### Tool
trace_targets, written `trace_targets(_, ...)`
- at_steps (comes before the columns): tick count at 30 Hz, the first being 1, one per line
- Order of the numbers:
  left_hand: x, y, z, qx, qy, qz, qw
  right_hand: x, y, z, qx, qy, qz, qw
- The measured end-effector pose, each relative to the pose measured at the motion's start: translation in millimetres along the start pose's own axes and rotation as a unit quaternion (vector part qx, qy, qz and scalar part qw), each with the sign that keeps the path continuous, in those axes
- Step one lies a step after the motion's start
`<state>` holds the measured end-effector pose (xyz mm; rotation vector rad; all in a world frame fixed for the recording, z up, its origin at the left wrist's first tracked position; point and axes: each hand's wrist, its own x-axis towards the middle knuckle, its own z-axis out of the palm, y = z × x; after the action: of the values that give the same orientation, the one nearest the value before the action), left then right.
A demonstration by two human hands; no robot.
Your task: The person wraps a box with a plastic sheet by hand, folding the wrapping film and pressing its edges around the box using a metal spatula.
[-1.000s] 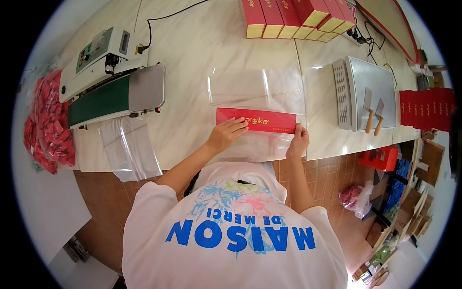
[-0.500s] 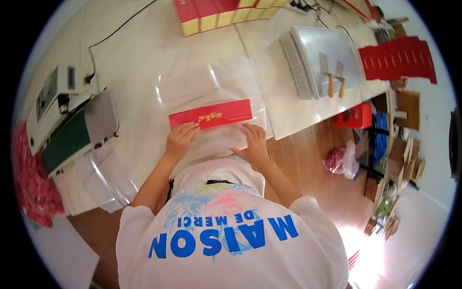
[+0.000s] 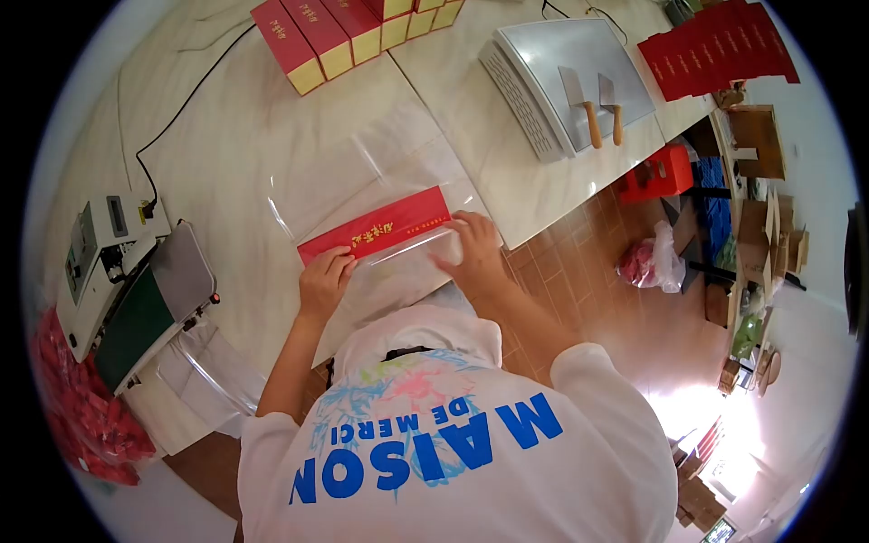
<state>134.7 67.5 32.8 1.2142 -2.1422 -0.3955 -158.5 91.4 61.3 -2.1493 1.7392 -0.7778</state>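
Note:
A long red box (image 3: 380, 226) with gold lettering lies on a sheet of clear plastic film (image 3: 353, 167) spread over the table. Closed fingers of my left hand (image 3: 326, 281) press the film at the box's near left edge. At the right end, my right hand (image 3: 475, 249) has its fingertips on the film by the box corner, the thumb held apart and lower. Between the hands, a shiny fold of film runs along the box's near side. The box's underside is hidden.
Red-and-yellow boxes (image 3: 312, 41) stand at the back. A grey metal-topped appliance (image 3: 534, 59) carries two wooden-handled scrapers (image 3: 593, 122). A machine with a green belt (image 3: 136, 330) sits left, beside red packets (image 3: 86, 407). The table edge (image 3: 579, 201) drops to the floor.
The view has shifted and turned slightly. The red box is more tilted, its right end higher. Along its near side the film fold now shows, raised between my hands.

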Motion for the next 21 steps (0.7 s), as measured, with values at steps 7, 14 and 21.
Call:
trace_targets(7, 0.0, -1.6, -0.3, 0.003, -0.019, -0.012, 1.000, 12.7, -73.6, 83.7, 0.046, 0.011, -0.015, 0.999)
trace_targets(14, 2.5, -2.0, -2.8, 0.017, -0.027, 0.004, 0.999, 17.5, -52.0, 80.7, 0.007, -0.025, -0.034, 0.999)
trace_targets(21, 6.0, -6.1, -4.5, -0.002, -0.033, 0.007, 0.999, -4.2, -2.6, 34.4, -0.112, 0.030, 0.068, 0.991)
